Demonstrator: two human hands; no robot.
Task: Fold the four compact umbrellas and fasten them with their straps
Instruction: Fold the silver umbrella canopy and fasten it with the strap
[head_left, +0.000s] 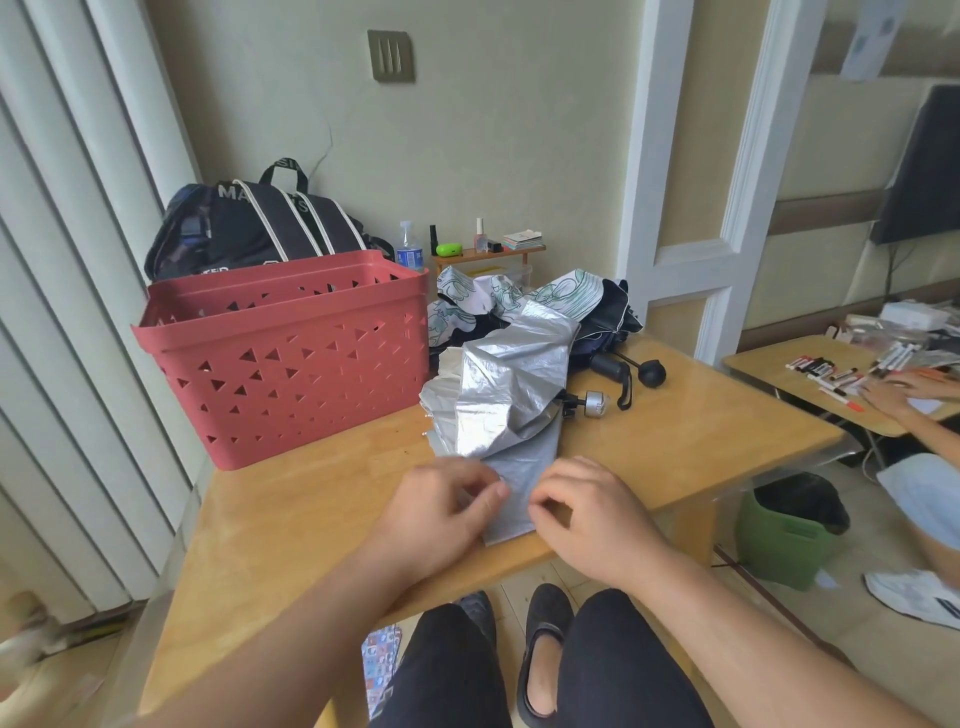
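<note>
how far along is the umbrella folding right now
Done: nothing visibly; no umbrella shows as folded and strapped, though the red basket's inside is mostly hidden. In hand: the left hand and right hand pinch the near edge of the silver umbrella, its canopy still loose and crumpled. Left: finish and strap it, then the white patterned umbrella and the dark umbrella piled behind it.

We see both forearms bare, no sleeves, no watch or rings. Left hand (441, 512) and right hand (587, 512) ungloved. Legs in plain black trousers (613, 670). Feet in black slip-on flat shoes (545, 623), low-cut, instep exposed.
</note>
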